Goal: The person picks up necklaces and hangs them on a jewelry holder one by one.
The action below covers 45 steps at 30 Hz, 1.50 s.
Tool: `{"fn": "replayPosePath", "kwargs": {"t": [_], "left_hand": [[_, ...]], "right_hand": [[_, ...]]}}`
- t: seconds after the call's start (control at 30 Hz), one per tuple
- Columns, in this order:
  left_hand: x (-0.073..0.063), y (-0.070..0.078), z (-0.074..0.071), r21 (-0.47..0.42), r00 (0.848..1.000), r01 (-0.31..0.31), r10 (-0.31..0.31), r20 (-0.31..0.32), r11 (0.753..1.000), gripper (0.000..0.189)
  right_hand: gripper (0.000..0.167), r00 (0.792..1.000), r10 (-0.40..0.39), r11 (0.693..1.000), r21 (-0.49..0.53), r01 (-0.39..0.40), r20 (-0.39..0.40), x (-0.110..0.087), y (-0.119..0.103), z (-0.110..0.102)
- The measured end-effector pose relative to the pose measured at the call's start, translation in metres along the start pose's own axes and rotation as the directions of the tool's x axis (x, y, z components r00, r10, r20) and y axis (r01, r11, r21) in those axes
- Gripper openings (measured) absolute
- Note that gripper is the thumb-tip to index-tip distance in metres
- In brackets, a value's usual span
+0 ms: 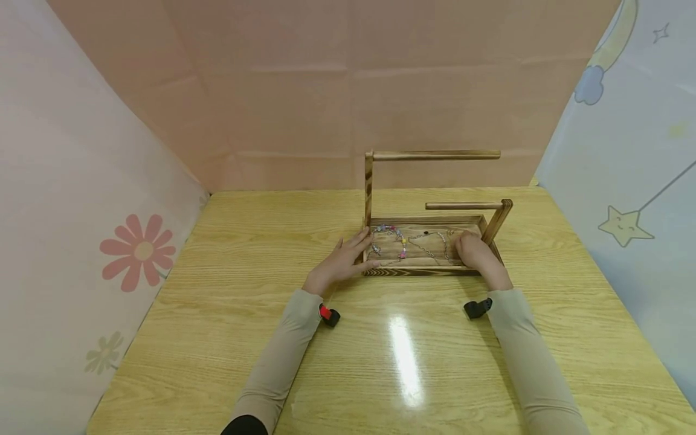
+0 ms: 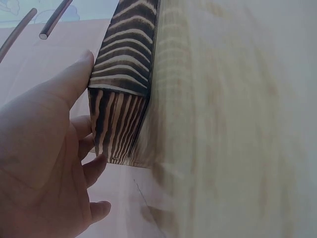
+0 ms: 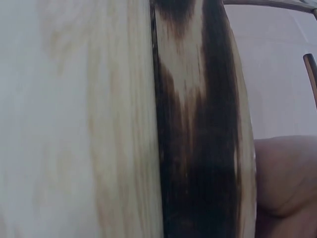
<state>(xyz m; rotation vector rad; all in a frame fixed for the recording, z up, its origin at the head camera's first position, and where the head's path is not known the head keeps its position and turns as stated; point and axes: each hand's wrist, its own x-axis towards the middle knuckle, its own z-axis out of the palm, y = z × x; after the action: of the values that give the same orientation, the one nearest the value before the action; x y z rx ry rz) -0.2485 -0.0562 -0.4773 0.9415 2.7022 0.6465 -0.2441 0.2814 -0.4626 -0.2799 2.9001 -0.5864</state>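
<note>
A wooden jewellery stand (image 1: pixel 424 271) has a shallow tray base and two bars on posts. My left hand (image 1: pixel 344 258) rests at the tray's left end, its thumb by the front wall and its fingers loosely spread against the end, as the left wrist view shows. Inside the tray lie a colourful beaded bracelet (image 1: pixel 404 241) and thin chains (image 1: pixel 426 249), one with a pale beaded stretch. My right hand (image 1: pixel 477 252) reaches into the tray's right end with fingers curled down. Its fingertips are hidden, so whether it pinches anything does not show.
The upper bar (image 1: pixel 435 155) runs from the left post, and a lower bar (image 1: pixel 462 206) from the right post, above the tray. Under the stand is a wood-grain table (image 1: pixel 261 241). A pink backdrop (image 1: pixel 283 109) hangs behind, with patterned sheets at both sides.
</note>
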Motion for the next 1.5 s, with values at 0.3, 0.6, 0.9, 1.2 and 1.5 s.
{"fn": "replayPosePath", "kwargs": {"t": [0.3, 0.6, 0.9, 1.2, 1.5], "left_hand": [[0.0, -0.001, 0.0, -0.014, 1.0, -0.006, 0.006, -0.005, 1.0, 0.075], [-0.001, 0.0, -0.001, -0.022, 1.0, -0.005, 0.005, -0.006, 1.0, 0.076], [-0.002, 0.0, -0.001, -0.029, 1.0, 0.001, -0.001, 0.003, 1.0, 0.075], [-0.002, 0.0, 0.0, -0.017, 1.0, -0.001, 0.001, -0.002, 1.0, 0.076], [-0.001, -0.001, 0.0, -0.014, 1.0, -0.004, 0.004, -0.004, 1.0, 0.075]], "right_hand": [[0.042, 1.0, 0.007, 0.998, 0.059, -0.008, 0.031, -0.003, -0.002, -0.003], [0.034, 0.999, 0.005, 0.987, 0.161, 0.004, -0.05, -0.001, 0.011, -0.003], [0.035, 0.997, -0.009, 0.955, 0.296, 0.032, -0.078, -0.003, 0.017, -0.009], [0.036, 0.992, -0.073, 0.866, 0.486, 0.115, -0.104, -0.002, 0.02, -0.011], [0.039, 0.991, -0.114, 0.768, 0.627, 0.133, -0.07, -0.002, 0.02, -0.015]]}}
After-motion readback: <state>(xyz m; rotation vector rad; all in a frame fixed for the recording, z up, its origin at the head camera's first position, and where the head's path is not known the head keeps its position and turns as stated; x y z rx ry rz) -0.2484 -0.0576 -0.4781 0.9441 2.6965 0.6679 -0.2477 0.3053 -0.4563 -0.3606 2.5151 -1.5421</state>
